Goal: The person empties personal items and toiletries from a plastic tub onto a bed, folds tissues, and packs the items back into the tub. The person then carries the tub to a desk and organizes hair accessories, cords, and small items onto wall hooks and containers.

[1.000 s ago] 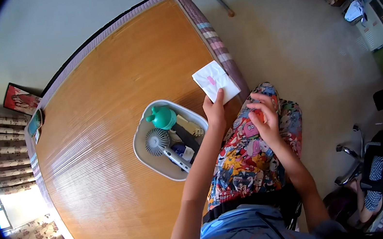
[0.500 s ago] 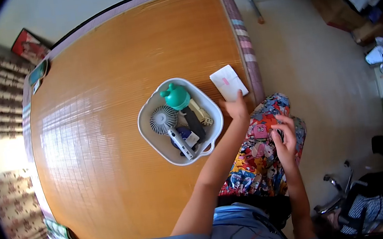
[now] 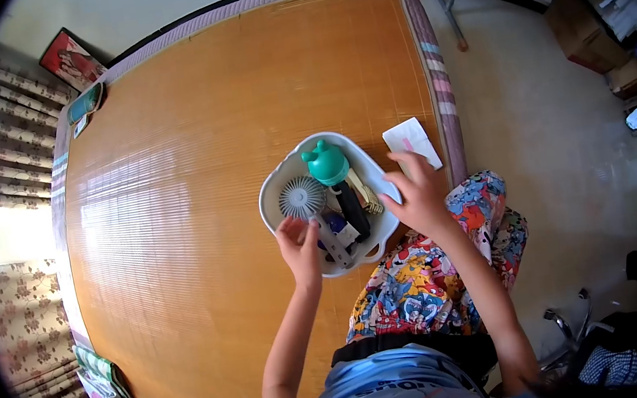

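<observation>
Head view: I read the left hand [image 3: 301, 257] with thumb and fingers narrowly parted, positioned at the gray fan [image 3: 301, 196] near the handle; contact cannot be confirmed. The right hand [image 3: 423, 202] is wide, fingers spread, beside the right rim of the white basin [image 3: 363, 167]. The fan lies inside the basin, adjacent to the green container [image 3: 328, 165] and black item [image 3: 351, 212]. The white packet [image 3: 406, 136] rests flat on the mat [image 3: 204, 256], beyond the right hand.

Open rm on mat [image 3: 178, 300] L of basin [image 3: 284, 169] — inside, fan [image 3: 302, 196], green item [image 3: 327, 163] & black item [image 3: 352, 212] block way in.
</observation>
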